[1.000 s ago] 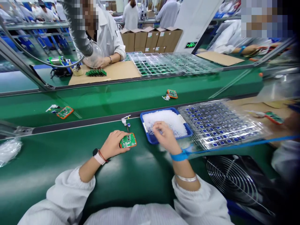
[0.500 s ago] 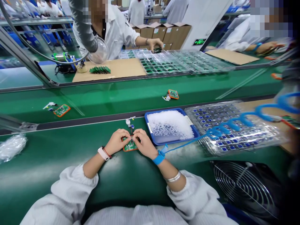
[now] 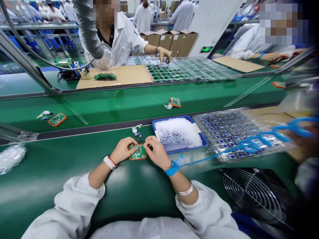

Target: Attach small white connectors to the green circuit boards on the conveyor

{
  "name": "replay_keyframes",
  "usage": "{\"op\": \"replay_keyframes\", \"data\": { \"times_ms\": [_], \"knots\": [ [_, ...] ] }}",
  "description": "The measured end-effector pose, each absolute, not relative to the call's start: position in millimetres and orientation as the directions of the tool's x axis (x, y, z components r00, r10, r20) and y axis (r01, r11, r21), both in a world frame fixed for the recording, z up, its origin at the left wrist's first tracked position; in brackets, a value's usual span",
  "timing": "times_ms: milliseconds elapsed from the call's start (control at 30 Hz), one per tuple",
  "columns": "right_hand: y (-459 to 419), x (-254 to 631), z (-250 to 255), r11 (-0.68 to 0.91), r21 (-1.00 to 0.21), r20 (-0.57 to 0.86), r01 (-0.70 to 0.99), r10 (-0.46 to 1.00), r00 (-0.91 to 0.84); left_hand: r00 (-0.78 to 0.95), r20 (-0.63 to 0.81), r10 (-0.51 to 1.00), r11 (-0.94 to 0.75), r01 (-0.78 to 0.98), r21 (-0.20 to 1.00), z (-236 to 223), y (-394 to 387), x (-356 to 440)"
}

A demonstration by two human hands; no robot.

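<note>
A green circuit board (image 3: 141,153) with an orange rim lies on the green bench in front of me. From its top edge, wires lead to a white connector and a small blue-faced part (image 3: 139,134). My left hand (image 3: 124,150) is closed at the board's left side, thumb and curled fingers on it. At the right edge is my right hand (image 3: 157,152), its thumb and fingertips pinched together; whatever may be between them is too small to make out. A blue wrist strap (image 3: 171,169) circles my right wrist.
A blue tray (image 3: 183,148) of white granules stands right of my hands, beside clear trays (image 3: 224,132) of blue-faced parts. A coiled blue cord (image 3: 264,141) crosses them. A fan (image 3: 251,192) sits lower right. Wired boards (image 3: 57,119) lie on the belt; a co-worker's hand (image 3: 163,53) is beyond.
My right hand has drawn slightly right, away from my left, uncovering more of the board. The boards on the belt have shifted left. The view has turned slightly.
</note>
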State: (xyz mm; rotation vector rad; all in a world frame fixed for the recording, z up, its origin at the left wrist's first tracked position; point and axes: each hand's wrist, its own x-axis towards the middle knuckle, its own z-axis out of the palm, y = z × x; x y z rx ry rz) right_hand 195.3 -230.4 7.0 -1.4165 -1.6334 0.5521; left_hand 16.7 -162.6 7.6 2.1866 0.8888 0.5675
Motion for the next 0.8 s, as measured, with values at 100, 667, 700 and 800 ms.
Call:
{"op": "replay_keyframes", "data": {
  "times_ms": [100,667,700,800],
  "knots": [
    [-237,235,15,0.19,-0.722,0.396,0.665,0.902,0.172,0.692,0.143,0.708,-0.566,0.434,0.701,4,-163,15],
    [-256,324,-11,-0.194,-0.455,0.078,0.869,0.964,0.255,0.728,0.141,0.671,-0.607,0.43,0.668,4,-161,14],
    [-257,325,-10,-0.188,-0.446,0.076,0.875,0.966,0.247,0.726,0.141,0.673,-0.603,0.429,0.672,4,-161,14],
    [-256,315,-2,-0.157,-0.452,0.166,0.878,0.953,0.255,0.707,0.128,0.696,-0.562,0.425,0.709,6,-160,15]
  ]
}}
